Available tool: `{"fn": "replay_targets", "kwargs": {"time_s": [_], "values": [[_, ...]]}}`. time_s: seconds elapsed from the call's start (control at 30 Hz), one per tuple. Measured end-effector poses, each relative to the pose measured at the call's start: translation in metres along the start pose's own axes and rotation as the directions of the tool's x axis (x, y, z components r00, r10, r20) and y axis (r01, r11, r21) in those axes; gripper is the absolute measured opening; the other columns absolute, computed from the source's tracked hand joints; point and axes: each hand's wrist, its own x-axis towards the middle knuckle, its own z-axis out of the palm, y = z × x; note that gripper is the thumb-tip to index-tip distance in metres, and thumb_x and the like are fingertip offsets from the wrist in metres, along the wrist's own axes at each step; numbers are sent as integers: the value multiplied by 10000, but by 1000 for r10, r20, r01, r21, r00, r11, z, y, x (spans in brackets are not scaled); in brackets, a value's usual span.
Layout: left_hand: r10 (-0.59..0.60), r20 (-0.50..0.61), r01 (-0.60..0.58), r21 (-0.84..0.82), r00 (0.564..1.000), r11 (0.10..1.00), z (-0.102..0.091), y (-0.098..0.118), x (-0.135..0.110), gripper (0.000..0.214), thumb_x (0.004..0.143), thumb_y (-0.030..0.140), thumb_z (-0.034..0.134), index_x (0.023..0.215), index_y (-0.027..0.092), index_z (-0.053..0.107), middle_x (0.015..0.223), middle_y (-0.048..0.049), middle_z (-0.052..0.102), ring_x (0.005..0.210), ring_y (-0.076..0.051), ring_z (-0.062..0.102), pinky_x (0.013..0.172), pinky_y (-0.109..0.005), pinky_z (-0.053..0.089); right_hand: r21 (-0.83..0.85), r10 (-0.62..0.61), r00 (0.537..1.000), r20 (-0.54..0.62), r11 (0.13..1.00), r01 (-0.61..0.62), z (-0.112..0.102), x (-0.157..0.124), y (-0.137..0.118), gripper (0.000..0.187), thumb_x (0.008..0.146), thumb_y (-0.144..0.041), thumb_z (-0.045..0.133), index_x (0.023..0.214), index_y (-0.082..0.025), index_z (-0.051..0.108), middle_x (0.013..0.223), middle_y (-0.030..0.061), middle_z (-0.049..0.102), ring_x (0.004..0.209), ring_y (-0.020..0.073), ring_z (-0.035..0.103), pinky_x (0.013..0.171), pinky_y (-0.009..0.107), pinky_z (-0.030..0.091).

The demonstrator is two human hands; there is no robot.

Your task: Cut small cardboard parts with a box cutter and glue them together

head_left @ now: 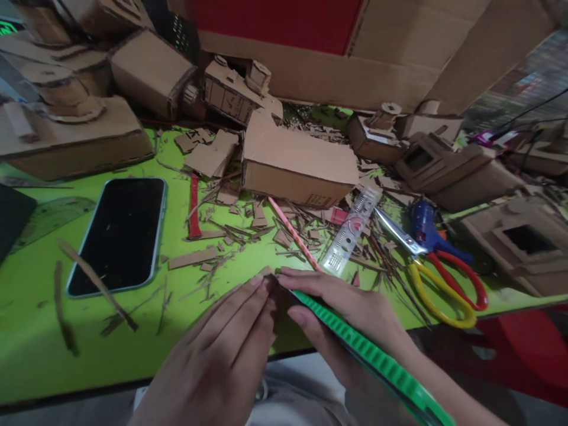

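My right hand [355, 319] is closed around a green utility knife [368, 349], whose body slants from the lower right up toward my fingertips. Its tip meets a small dark piece, apparently cardboard [280, 299], between my two hands at the table's front edge. My left hand [222, 343] presses on that piece from the left, fingers together and pointing forward; most of the piece is hidden beneath the fingers. Just beyond lie a pink patterned pencil [293, 232] and a clear ruler [352, 229].
Cardboard scraps [193, 258] litter the green table [146, 355]. A phone [122, 236] lies at left; scissors [417, 251] and a blue glue gun [428, 228] at right. A cardboard box shape [302, 168] stands ahead, with several cardboard models [151, 71] behind and around it.
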Motion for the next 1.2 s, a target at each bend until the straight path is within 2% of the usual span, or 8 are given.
{"fn": "replay_targets", "kwargs": {"time_s": [0.1, 0.13, 0.33, 0.57, 0.77, 0.9, 1.07, 1.2], "values": [[-17, 17, 17, 11, 1000, 1000, -1, 0, 0, 443, 1087, 140, 380, 1343, 137, 742, 1407, -98, 795, 1353, -216, 712, 1175, -328, 549, -2, -55, 995, -77, 998, 56, 5, -4, -1, 245, 1038, -216, 653, 1211, -229, 825, 1230, 28, 892, 1151, 181, 858, 1070, 234, 647], [-24, 29, 24, 15, 999, 1000, 0, 0, -1, 452, 1086, 143, 369, 1335, 139, 747, 1414, -97, 792, 1361, -216, 706, 1173, -326, 547, -2, -16, 996, -86, 1000, 16, 5, -6, -2, 262, 1040, -219, 651, 1240, -233, 819, 1272, 28, 880, 1178, 186, 849, 1094, 251, 640], [-47, -26, 47, 16, 999, 999, 7, 4, -1, 477, 1086, 164, 348, 1373, 135, 729, 1423, -82, 793, 1356, -196, 703, 1174, -302, 524, -5, 171, 985, 6, 985, -171, -6, -13, -17, 292, 1034, -239, 713, 1310, -263, 806, 1420, 33, 815, 1277, 238, 806, 1176, 342, 612], [-17, 1, 17, -7, 1000, 1000, -6, -1, 7, 454, 1086, 160, 387, 1390, 126, 723, 1467, -96, 770, 1353, -200, 715, 1172, -297, 531, -34, 167, 986, 15, 986, -166, -13, -16, -19, 302, 1029, -204, 702, 1311, -274, 785, 1366, 23, 840, 1239, 254, 824, 1157, 358, 634], [-31, 20, 31, -22, 999, 999, -5, 1, 5, 449, 1088, 132, 399, 1413, 121, 708, 1512, -90, 744, 1378, -200, 712, 1196, -304, 524, -75, 90, 995, 39, 993, -87, -24, -14, -17, 321, 983, -196, 734, 1272, -316, 803, 1218, -1, 894, 1029, 243, 892, 933, 264, 725], [-18, 4, 18, -50, 1000, 999, -3, -1, -4, 424, 1073, 104, 460, 1422, 115, 701, 1528, -87, 732, 1420, -197, 684, 1253, -305, 472, -74, 68, 997, -27, 995, -70, -23, -17, -13, 307, 988, -210, 712, 1266, -314, 787, 1187, -19, 902, 993, 214, 897, 948, 236, 707], [-24, 5, 24, -50, 1000, 998, 1, -2, -7, 434, 1083, 112, 452, 1447, 139, 686, 1550, -73, 719, 1461, -185, 650, 1248, -292, 486, -74, 150, 986, 72, 987, -145, -33, -25, -14, 262, 1030, -254, 718, 1282, -299, 775, 1210, -4, 897, 1030, 213, 890, 935, 217, 707], [-44, -23, 44, -8, 999, 999, 5, 3, 2, 399, 1119, 209, 509, 1477, 115, 655, 1564, -84, 707, 1458, -199, 652, 1230, -307, 504, -52, 184, 978, -102, 980, -190, -36, -37, -14, 256, 1057, -314, 704, 1296, -380, 766, 1195, 2, 888, 1027, 248, 881, 813, 261, 743]]}}
